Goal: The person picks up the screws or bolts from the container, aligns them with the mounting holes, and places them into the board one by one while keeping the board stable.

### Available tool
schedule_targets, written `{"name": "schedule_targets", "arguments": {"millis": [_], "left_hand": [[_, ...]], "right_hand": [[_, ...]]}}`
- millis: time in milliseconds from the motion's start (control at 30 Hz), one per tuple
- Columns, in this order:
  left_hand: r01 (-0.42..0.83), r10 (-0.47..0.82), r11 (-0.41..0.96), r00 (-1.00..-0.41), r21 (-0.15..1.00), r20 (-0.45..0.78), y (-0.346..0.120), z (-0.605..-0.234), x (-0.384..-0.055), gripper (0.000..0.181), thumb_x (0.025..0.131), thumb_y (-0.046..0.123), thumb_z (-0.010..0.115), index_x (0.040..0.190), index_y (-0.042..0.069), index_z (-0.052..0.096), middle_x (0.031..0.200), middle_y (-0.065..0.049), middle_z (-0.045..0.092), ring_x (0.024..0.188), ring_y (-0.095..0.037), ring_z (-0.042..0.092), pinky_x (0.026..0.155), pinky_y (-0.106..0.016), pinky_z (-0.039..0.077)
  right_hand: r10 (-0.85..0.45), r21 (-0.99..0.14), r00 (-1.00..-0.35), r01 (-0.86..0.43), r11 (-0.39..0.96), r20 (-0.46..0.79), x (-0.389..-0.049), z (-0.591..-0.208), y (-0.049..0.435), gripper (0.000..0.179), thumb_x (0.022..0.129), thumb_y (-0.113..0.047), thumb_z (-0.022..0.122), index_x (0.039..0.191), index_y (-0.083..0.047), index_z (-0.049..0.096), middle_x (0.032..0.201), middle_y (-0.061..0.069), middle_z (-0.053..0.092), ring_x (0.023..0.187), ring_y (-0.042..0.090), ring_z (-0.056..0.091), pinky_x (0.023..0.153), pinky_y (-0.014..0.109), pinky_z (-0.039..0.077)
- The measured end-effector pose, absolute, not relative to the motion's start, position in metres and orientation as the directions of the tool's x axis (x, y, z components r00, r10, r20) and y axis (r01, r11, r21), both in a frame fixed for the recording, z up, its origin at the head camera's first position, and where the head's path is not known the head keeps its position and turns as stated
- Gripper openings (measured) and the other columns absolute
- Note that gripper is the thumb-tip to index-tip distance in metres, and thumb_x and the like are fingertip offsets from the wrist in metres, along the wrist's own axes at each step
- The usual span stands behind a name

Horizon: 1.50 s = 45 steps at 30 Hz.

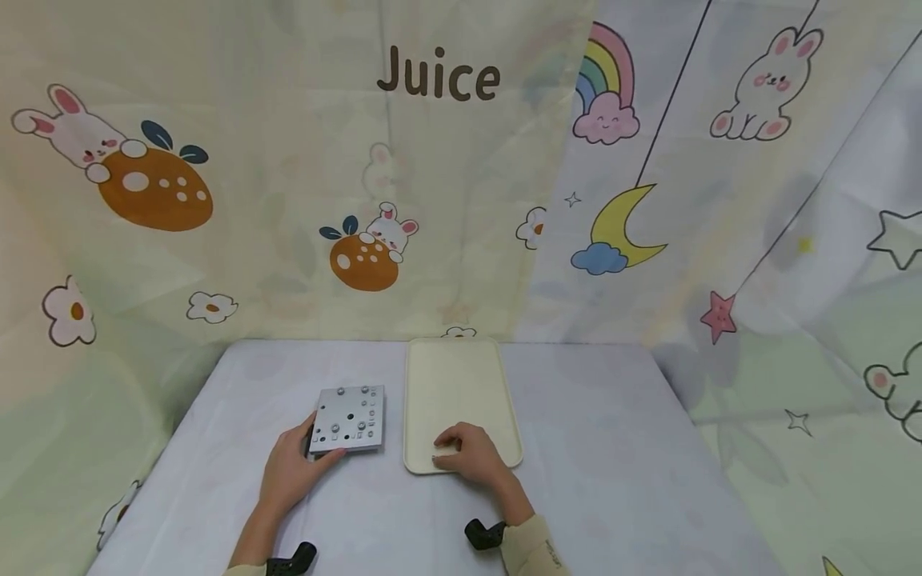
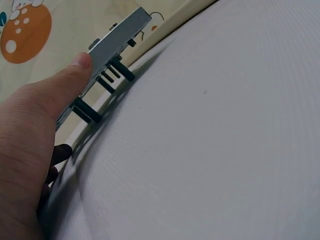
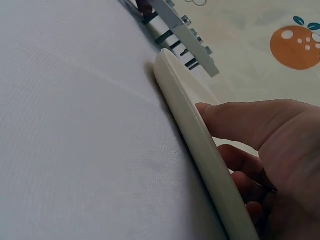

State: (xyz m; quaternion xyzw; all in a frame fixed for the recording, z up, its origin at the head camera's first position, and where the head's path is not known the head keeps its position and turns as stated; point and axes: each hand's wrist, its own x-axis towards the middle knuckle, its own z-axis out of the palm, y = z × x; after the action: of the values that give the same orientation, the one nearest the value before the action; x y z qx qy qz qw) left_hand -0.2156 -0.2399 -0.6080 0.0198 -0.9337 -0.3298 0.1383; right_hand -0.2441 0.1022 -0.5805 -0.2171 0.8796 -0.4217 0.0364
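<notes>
On the left of the table, my left hand grips a square metal plate by its left side and near edge. Several bolt heads and holes show on the plate's upper face. Dark threaded bolts stick out from its underside in the left wrist view. Whether those bolts touch the table I cannot tell. Over the near end of a cream tray is my right hand, fingers loosely bent. A gap shows between its thumb and index finger, with nothing visible in it. In the right wrist view the tray's rim partly hides the thumb tip.
A white cloth covers the table. The tray lies to the right of the plate, reaching the table's back edge. Behind the table hangs a printed curtain with rabbits and oranges. A black strap device sits at my right wrist.
</notes>
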Motion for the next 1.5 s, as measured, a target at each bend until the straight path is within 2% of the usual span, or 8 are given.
{"name": "schedule_targets", "arguments": {"millis": [167,300,467,667,967,1133,1500], "left_hand": [[0.052,-0.131,0.781,-0.961,0.622,0.244,-0.242,-0.610,-0.215,0.107,0.072,0.071,0.070,0.149,0.004,0.038,0.138,-0.020,0.051,0.123,-0.041,0.045,0.101,-0.057,0.035],[0.047,-0.126,0.786,-0.964,0.617,0.234,-0.242,-0.612,-0.215,0.109,0.071,0.073,0.068,0.149,0.004,0.037,0.138,-0.021,0.051,0.123,-0.041,0.045,0.101,-0.058,0.036],[0.064,-0.119,0.781,-0.961,0.621,0.248,-0.241,-0.612,-0.215,0.107,0.071,0.071,0.070,0.149,0.004,0.038,0.138,-0.020,0.051,0.122,-0.041,0.045,0.099,-0.058,0.036],[0.075,-0.118,0.788,-0.956,0.611,0.268,-0.242,-0.610,-0.215,0.107,0.072,0.070,0.071,0.148,0.002,0.038,0.136,-0.021,0.052,0.120,-0.041,0.046,0.099,-0.057,0.036],[0.060,-0.124,0.785,-0.960,0.616,0.251,-0.241,-0.611,-0.213,0.109,0.070,0.074,0.069,0.149,0.005,0.038,0.138,-0.018,0.052,0.122,-0.039,0.046,0.101,-0.057,0.036],[0.068,-0.118,0.776,-0.961,0.627,0.250,-0.239,-0.610,-0.214,0.107,0.071,0.071,0.070,0.150,0.007,0.037,0.139,-0.018,0.051,0.123,-0.039,0.045,0.102,-0.056,0.035],[0.071,-0.115,0.784,-0.960,0.617,0.256,-0.240,-0.608,-0.213,0.106,0.072,0.070,0.070,0.148,0.004,0.038,0.137,-0.020,0.052,0.122,-0.041,0.046,0.100,-0.058,0.036]], "right_hand": [[-0.439,-0.691,-0.894,-0.374,0.619,0.091,-0.247,-0.578,0.099,0.022,0.077,-0.027,0.083,0.094,-0.016,0.077,0.087,-0.010,0.062,0.074,0.005,0.051,0.065,0.022,0.046],[-0.449,-0.655,-0.892,-0.369,0.659,0.051,-0.248,-0.575,0.098,0.015,0.077,-0.026,0.082,0.088,-0.018,0.079,0.083,-0.013,0.061,0.073,0.002,0.052,0.063,0.021,0.046],[-0.448,-0.645,-0.894,-0.349,0.680,0.011,-0.249,-0.570,0.096,0.008,0.079,-0.026,0.081,0.085,-0.022,0.078,0.080,-0.016,0.062,0.072,0.001,0.055,0.063,0.022,0.047],[-0.488,-0.647,-0.873,-0.377,0.663,0.008,-0.251,-0.565,0.092,0.005,0.079,-0.022,0.081,0.083,-0.020,0.078,0.081,-0.016,0.066,0.072,0.000,0.056,0.062,0.020,0.048],[-0.523,-0.651,-0.845,-0.461,0.603,0.113,-0.256,-0.562,0.092,0.004,0.079,-0.015,0.077,0.077,-0.016,0.074,0.066,-0.018,0.059,0.060,-0.003,0.054,0.055,0.016,0.047],[-0.513,-0.663,-0.840,-0.487,0.569,0.176,-0.259,-0.558,0.093,0.007,0.079,-0.013,0.077,0.075,-0.017,0.072,0.066,-0.018,0.060,0.060,-0.003,0.055,0.056,0.015,0.049],[-0.512,-0.725,-0.827,-0.497,0.477,0.231,-0.265,-0.551,0.083,0.010,0.079,-0.008,0.075,0.077,-0.017,0.072,0.070,-0.015,0.063,0.065,0.000,0.057,0.061,0.018,0.050]]}}
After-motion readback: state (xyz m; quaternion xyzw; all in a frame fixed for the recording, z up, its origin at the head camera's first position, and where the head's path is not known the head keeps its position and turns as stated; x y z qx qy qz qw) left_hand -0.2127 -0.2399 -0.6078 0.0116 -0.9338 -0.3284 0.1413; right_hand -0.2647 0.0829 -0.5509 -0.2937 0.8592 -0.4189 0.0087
